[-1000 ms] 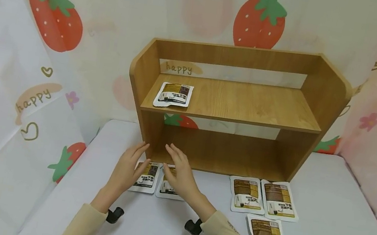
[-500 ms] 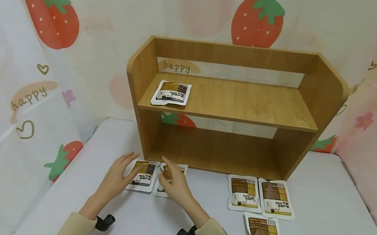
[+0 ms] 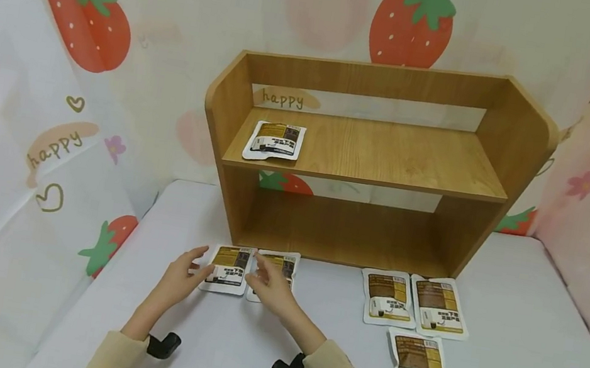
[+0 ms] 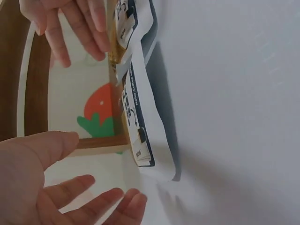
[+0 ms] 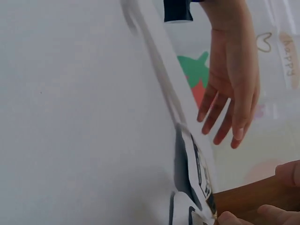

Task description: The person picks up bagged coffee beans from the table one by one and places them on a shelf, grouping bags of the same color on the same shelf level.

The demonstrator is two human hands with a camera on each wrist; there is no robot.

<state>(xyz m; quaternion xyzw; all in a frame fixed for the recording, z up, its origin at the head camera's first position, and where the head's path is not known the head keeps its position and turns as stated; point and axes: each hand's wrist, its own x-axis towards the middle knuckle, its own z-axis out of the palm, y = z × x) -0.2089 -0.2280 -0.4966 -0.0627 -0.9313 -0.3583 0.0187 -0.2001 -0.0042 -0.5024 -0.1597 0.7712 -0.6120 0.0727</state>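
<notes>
- Two coffee sachets are laid flat, side by side, on the white desk point(image 3: 246, 355) just in front of the wooden shelf point(image 3: 373, 157): the left sachet point(image 3: 228, 268) and the right sachet point(image 3: 278, 265).
- The left sachet is flanked by both hands; its outer edge is just beside the fingertips of the left hand point(image 3: 179, 275), whose grip is relaxed and spread, with nothing held. Actual contact cannot be told.
- The right hand point(image 3: 270, 283) is laid over the right sachet, its fingers extended toward the seam between the two packets; no closed grip on either packet is shown.
- In the left wrist view, the left sachet point(image 4: 138, 126) is seen edge-on, with open fingers on either side of it.
- Farther from the right hand's grip, on its outer side, three more sachets point(image 3: 413, 310) are spread on the desk.
- Above and beyond both grips, one sachet point(image 3: 274, 141) is lying on the upper board of the shelf, near its left end.
- A strawberry-print curtain point(image 3: 84, 25) is hung behind everything.
</notes>
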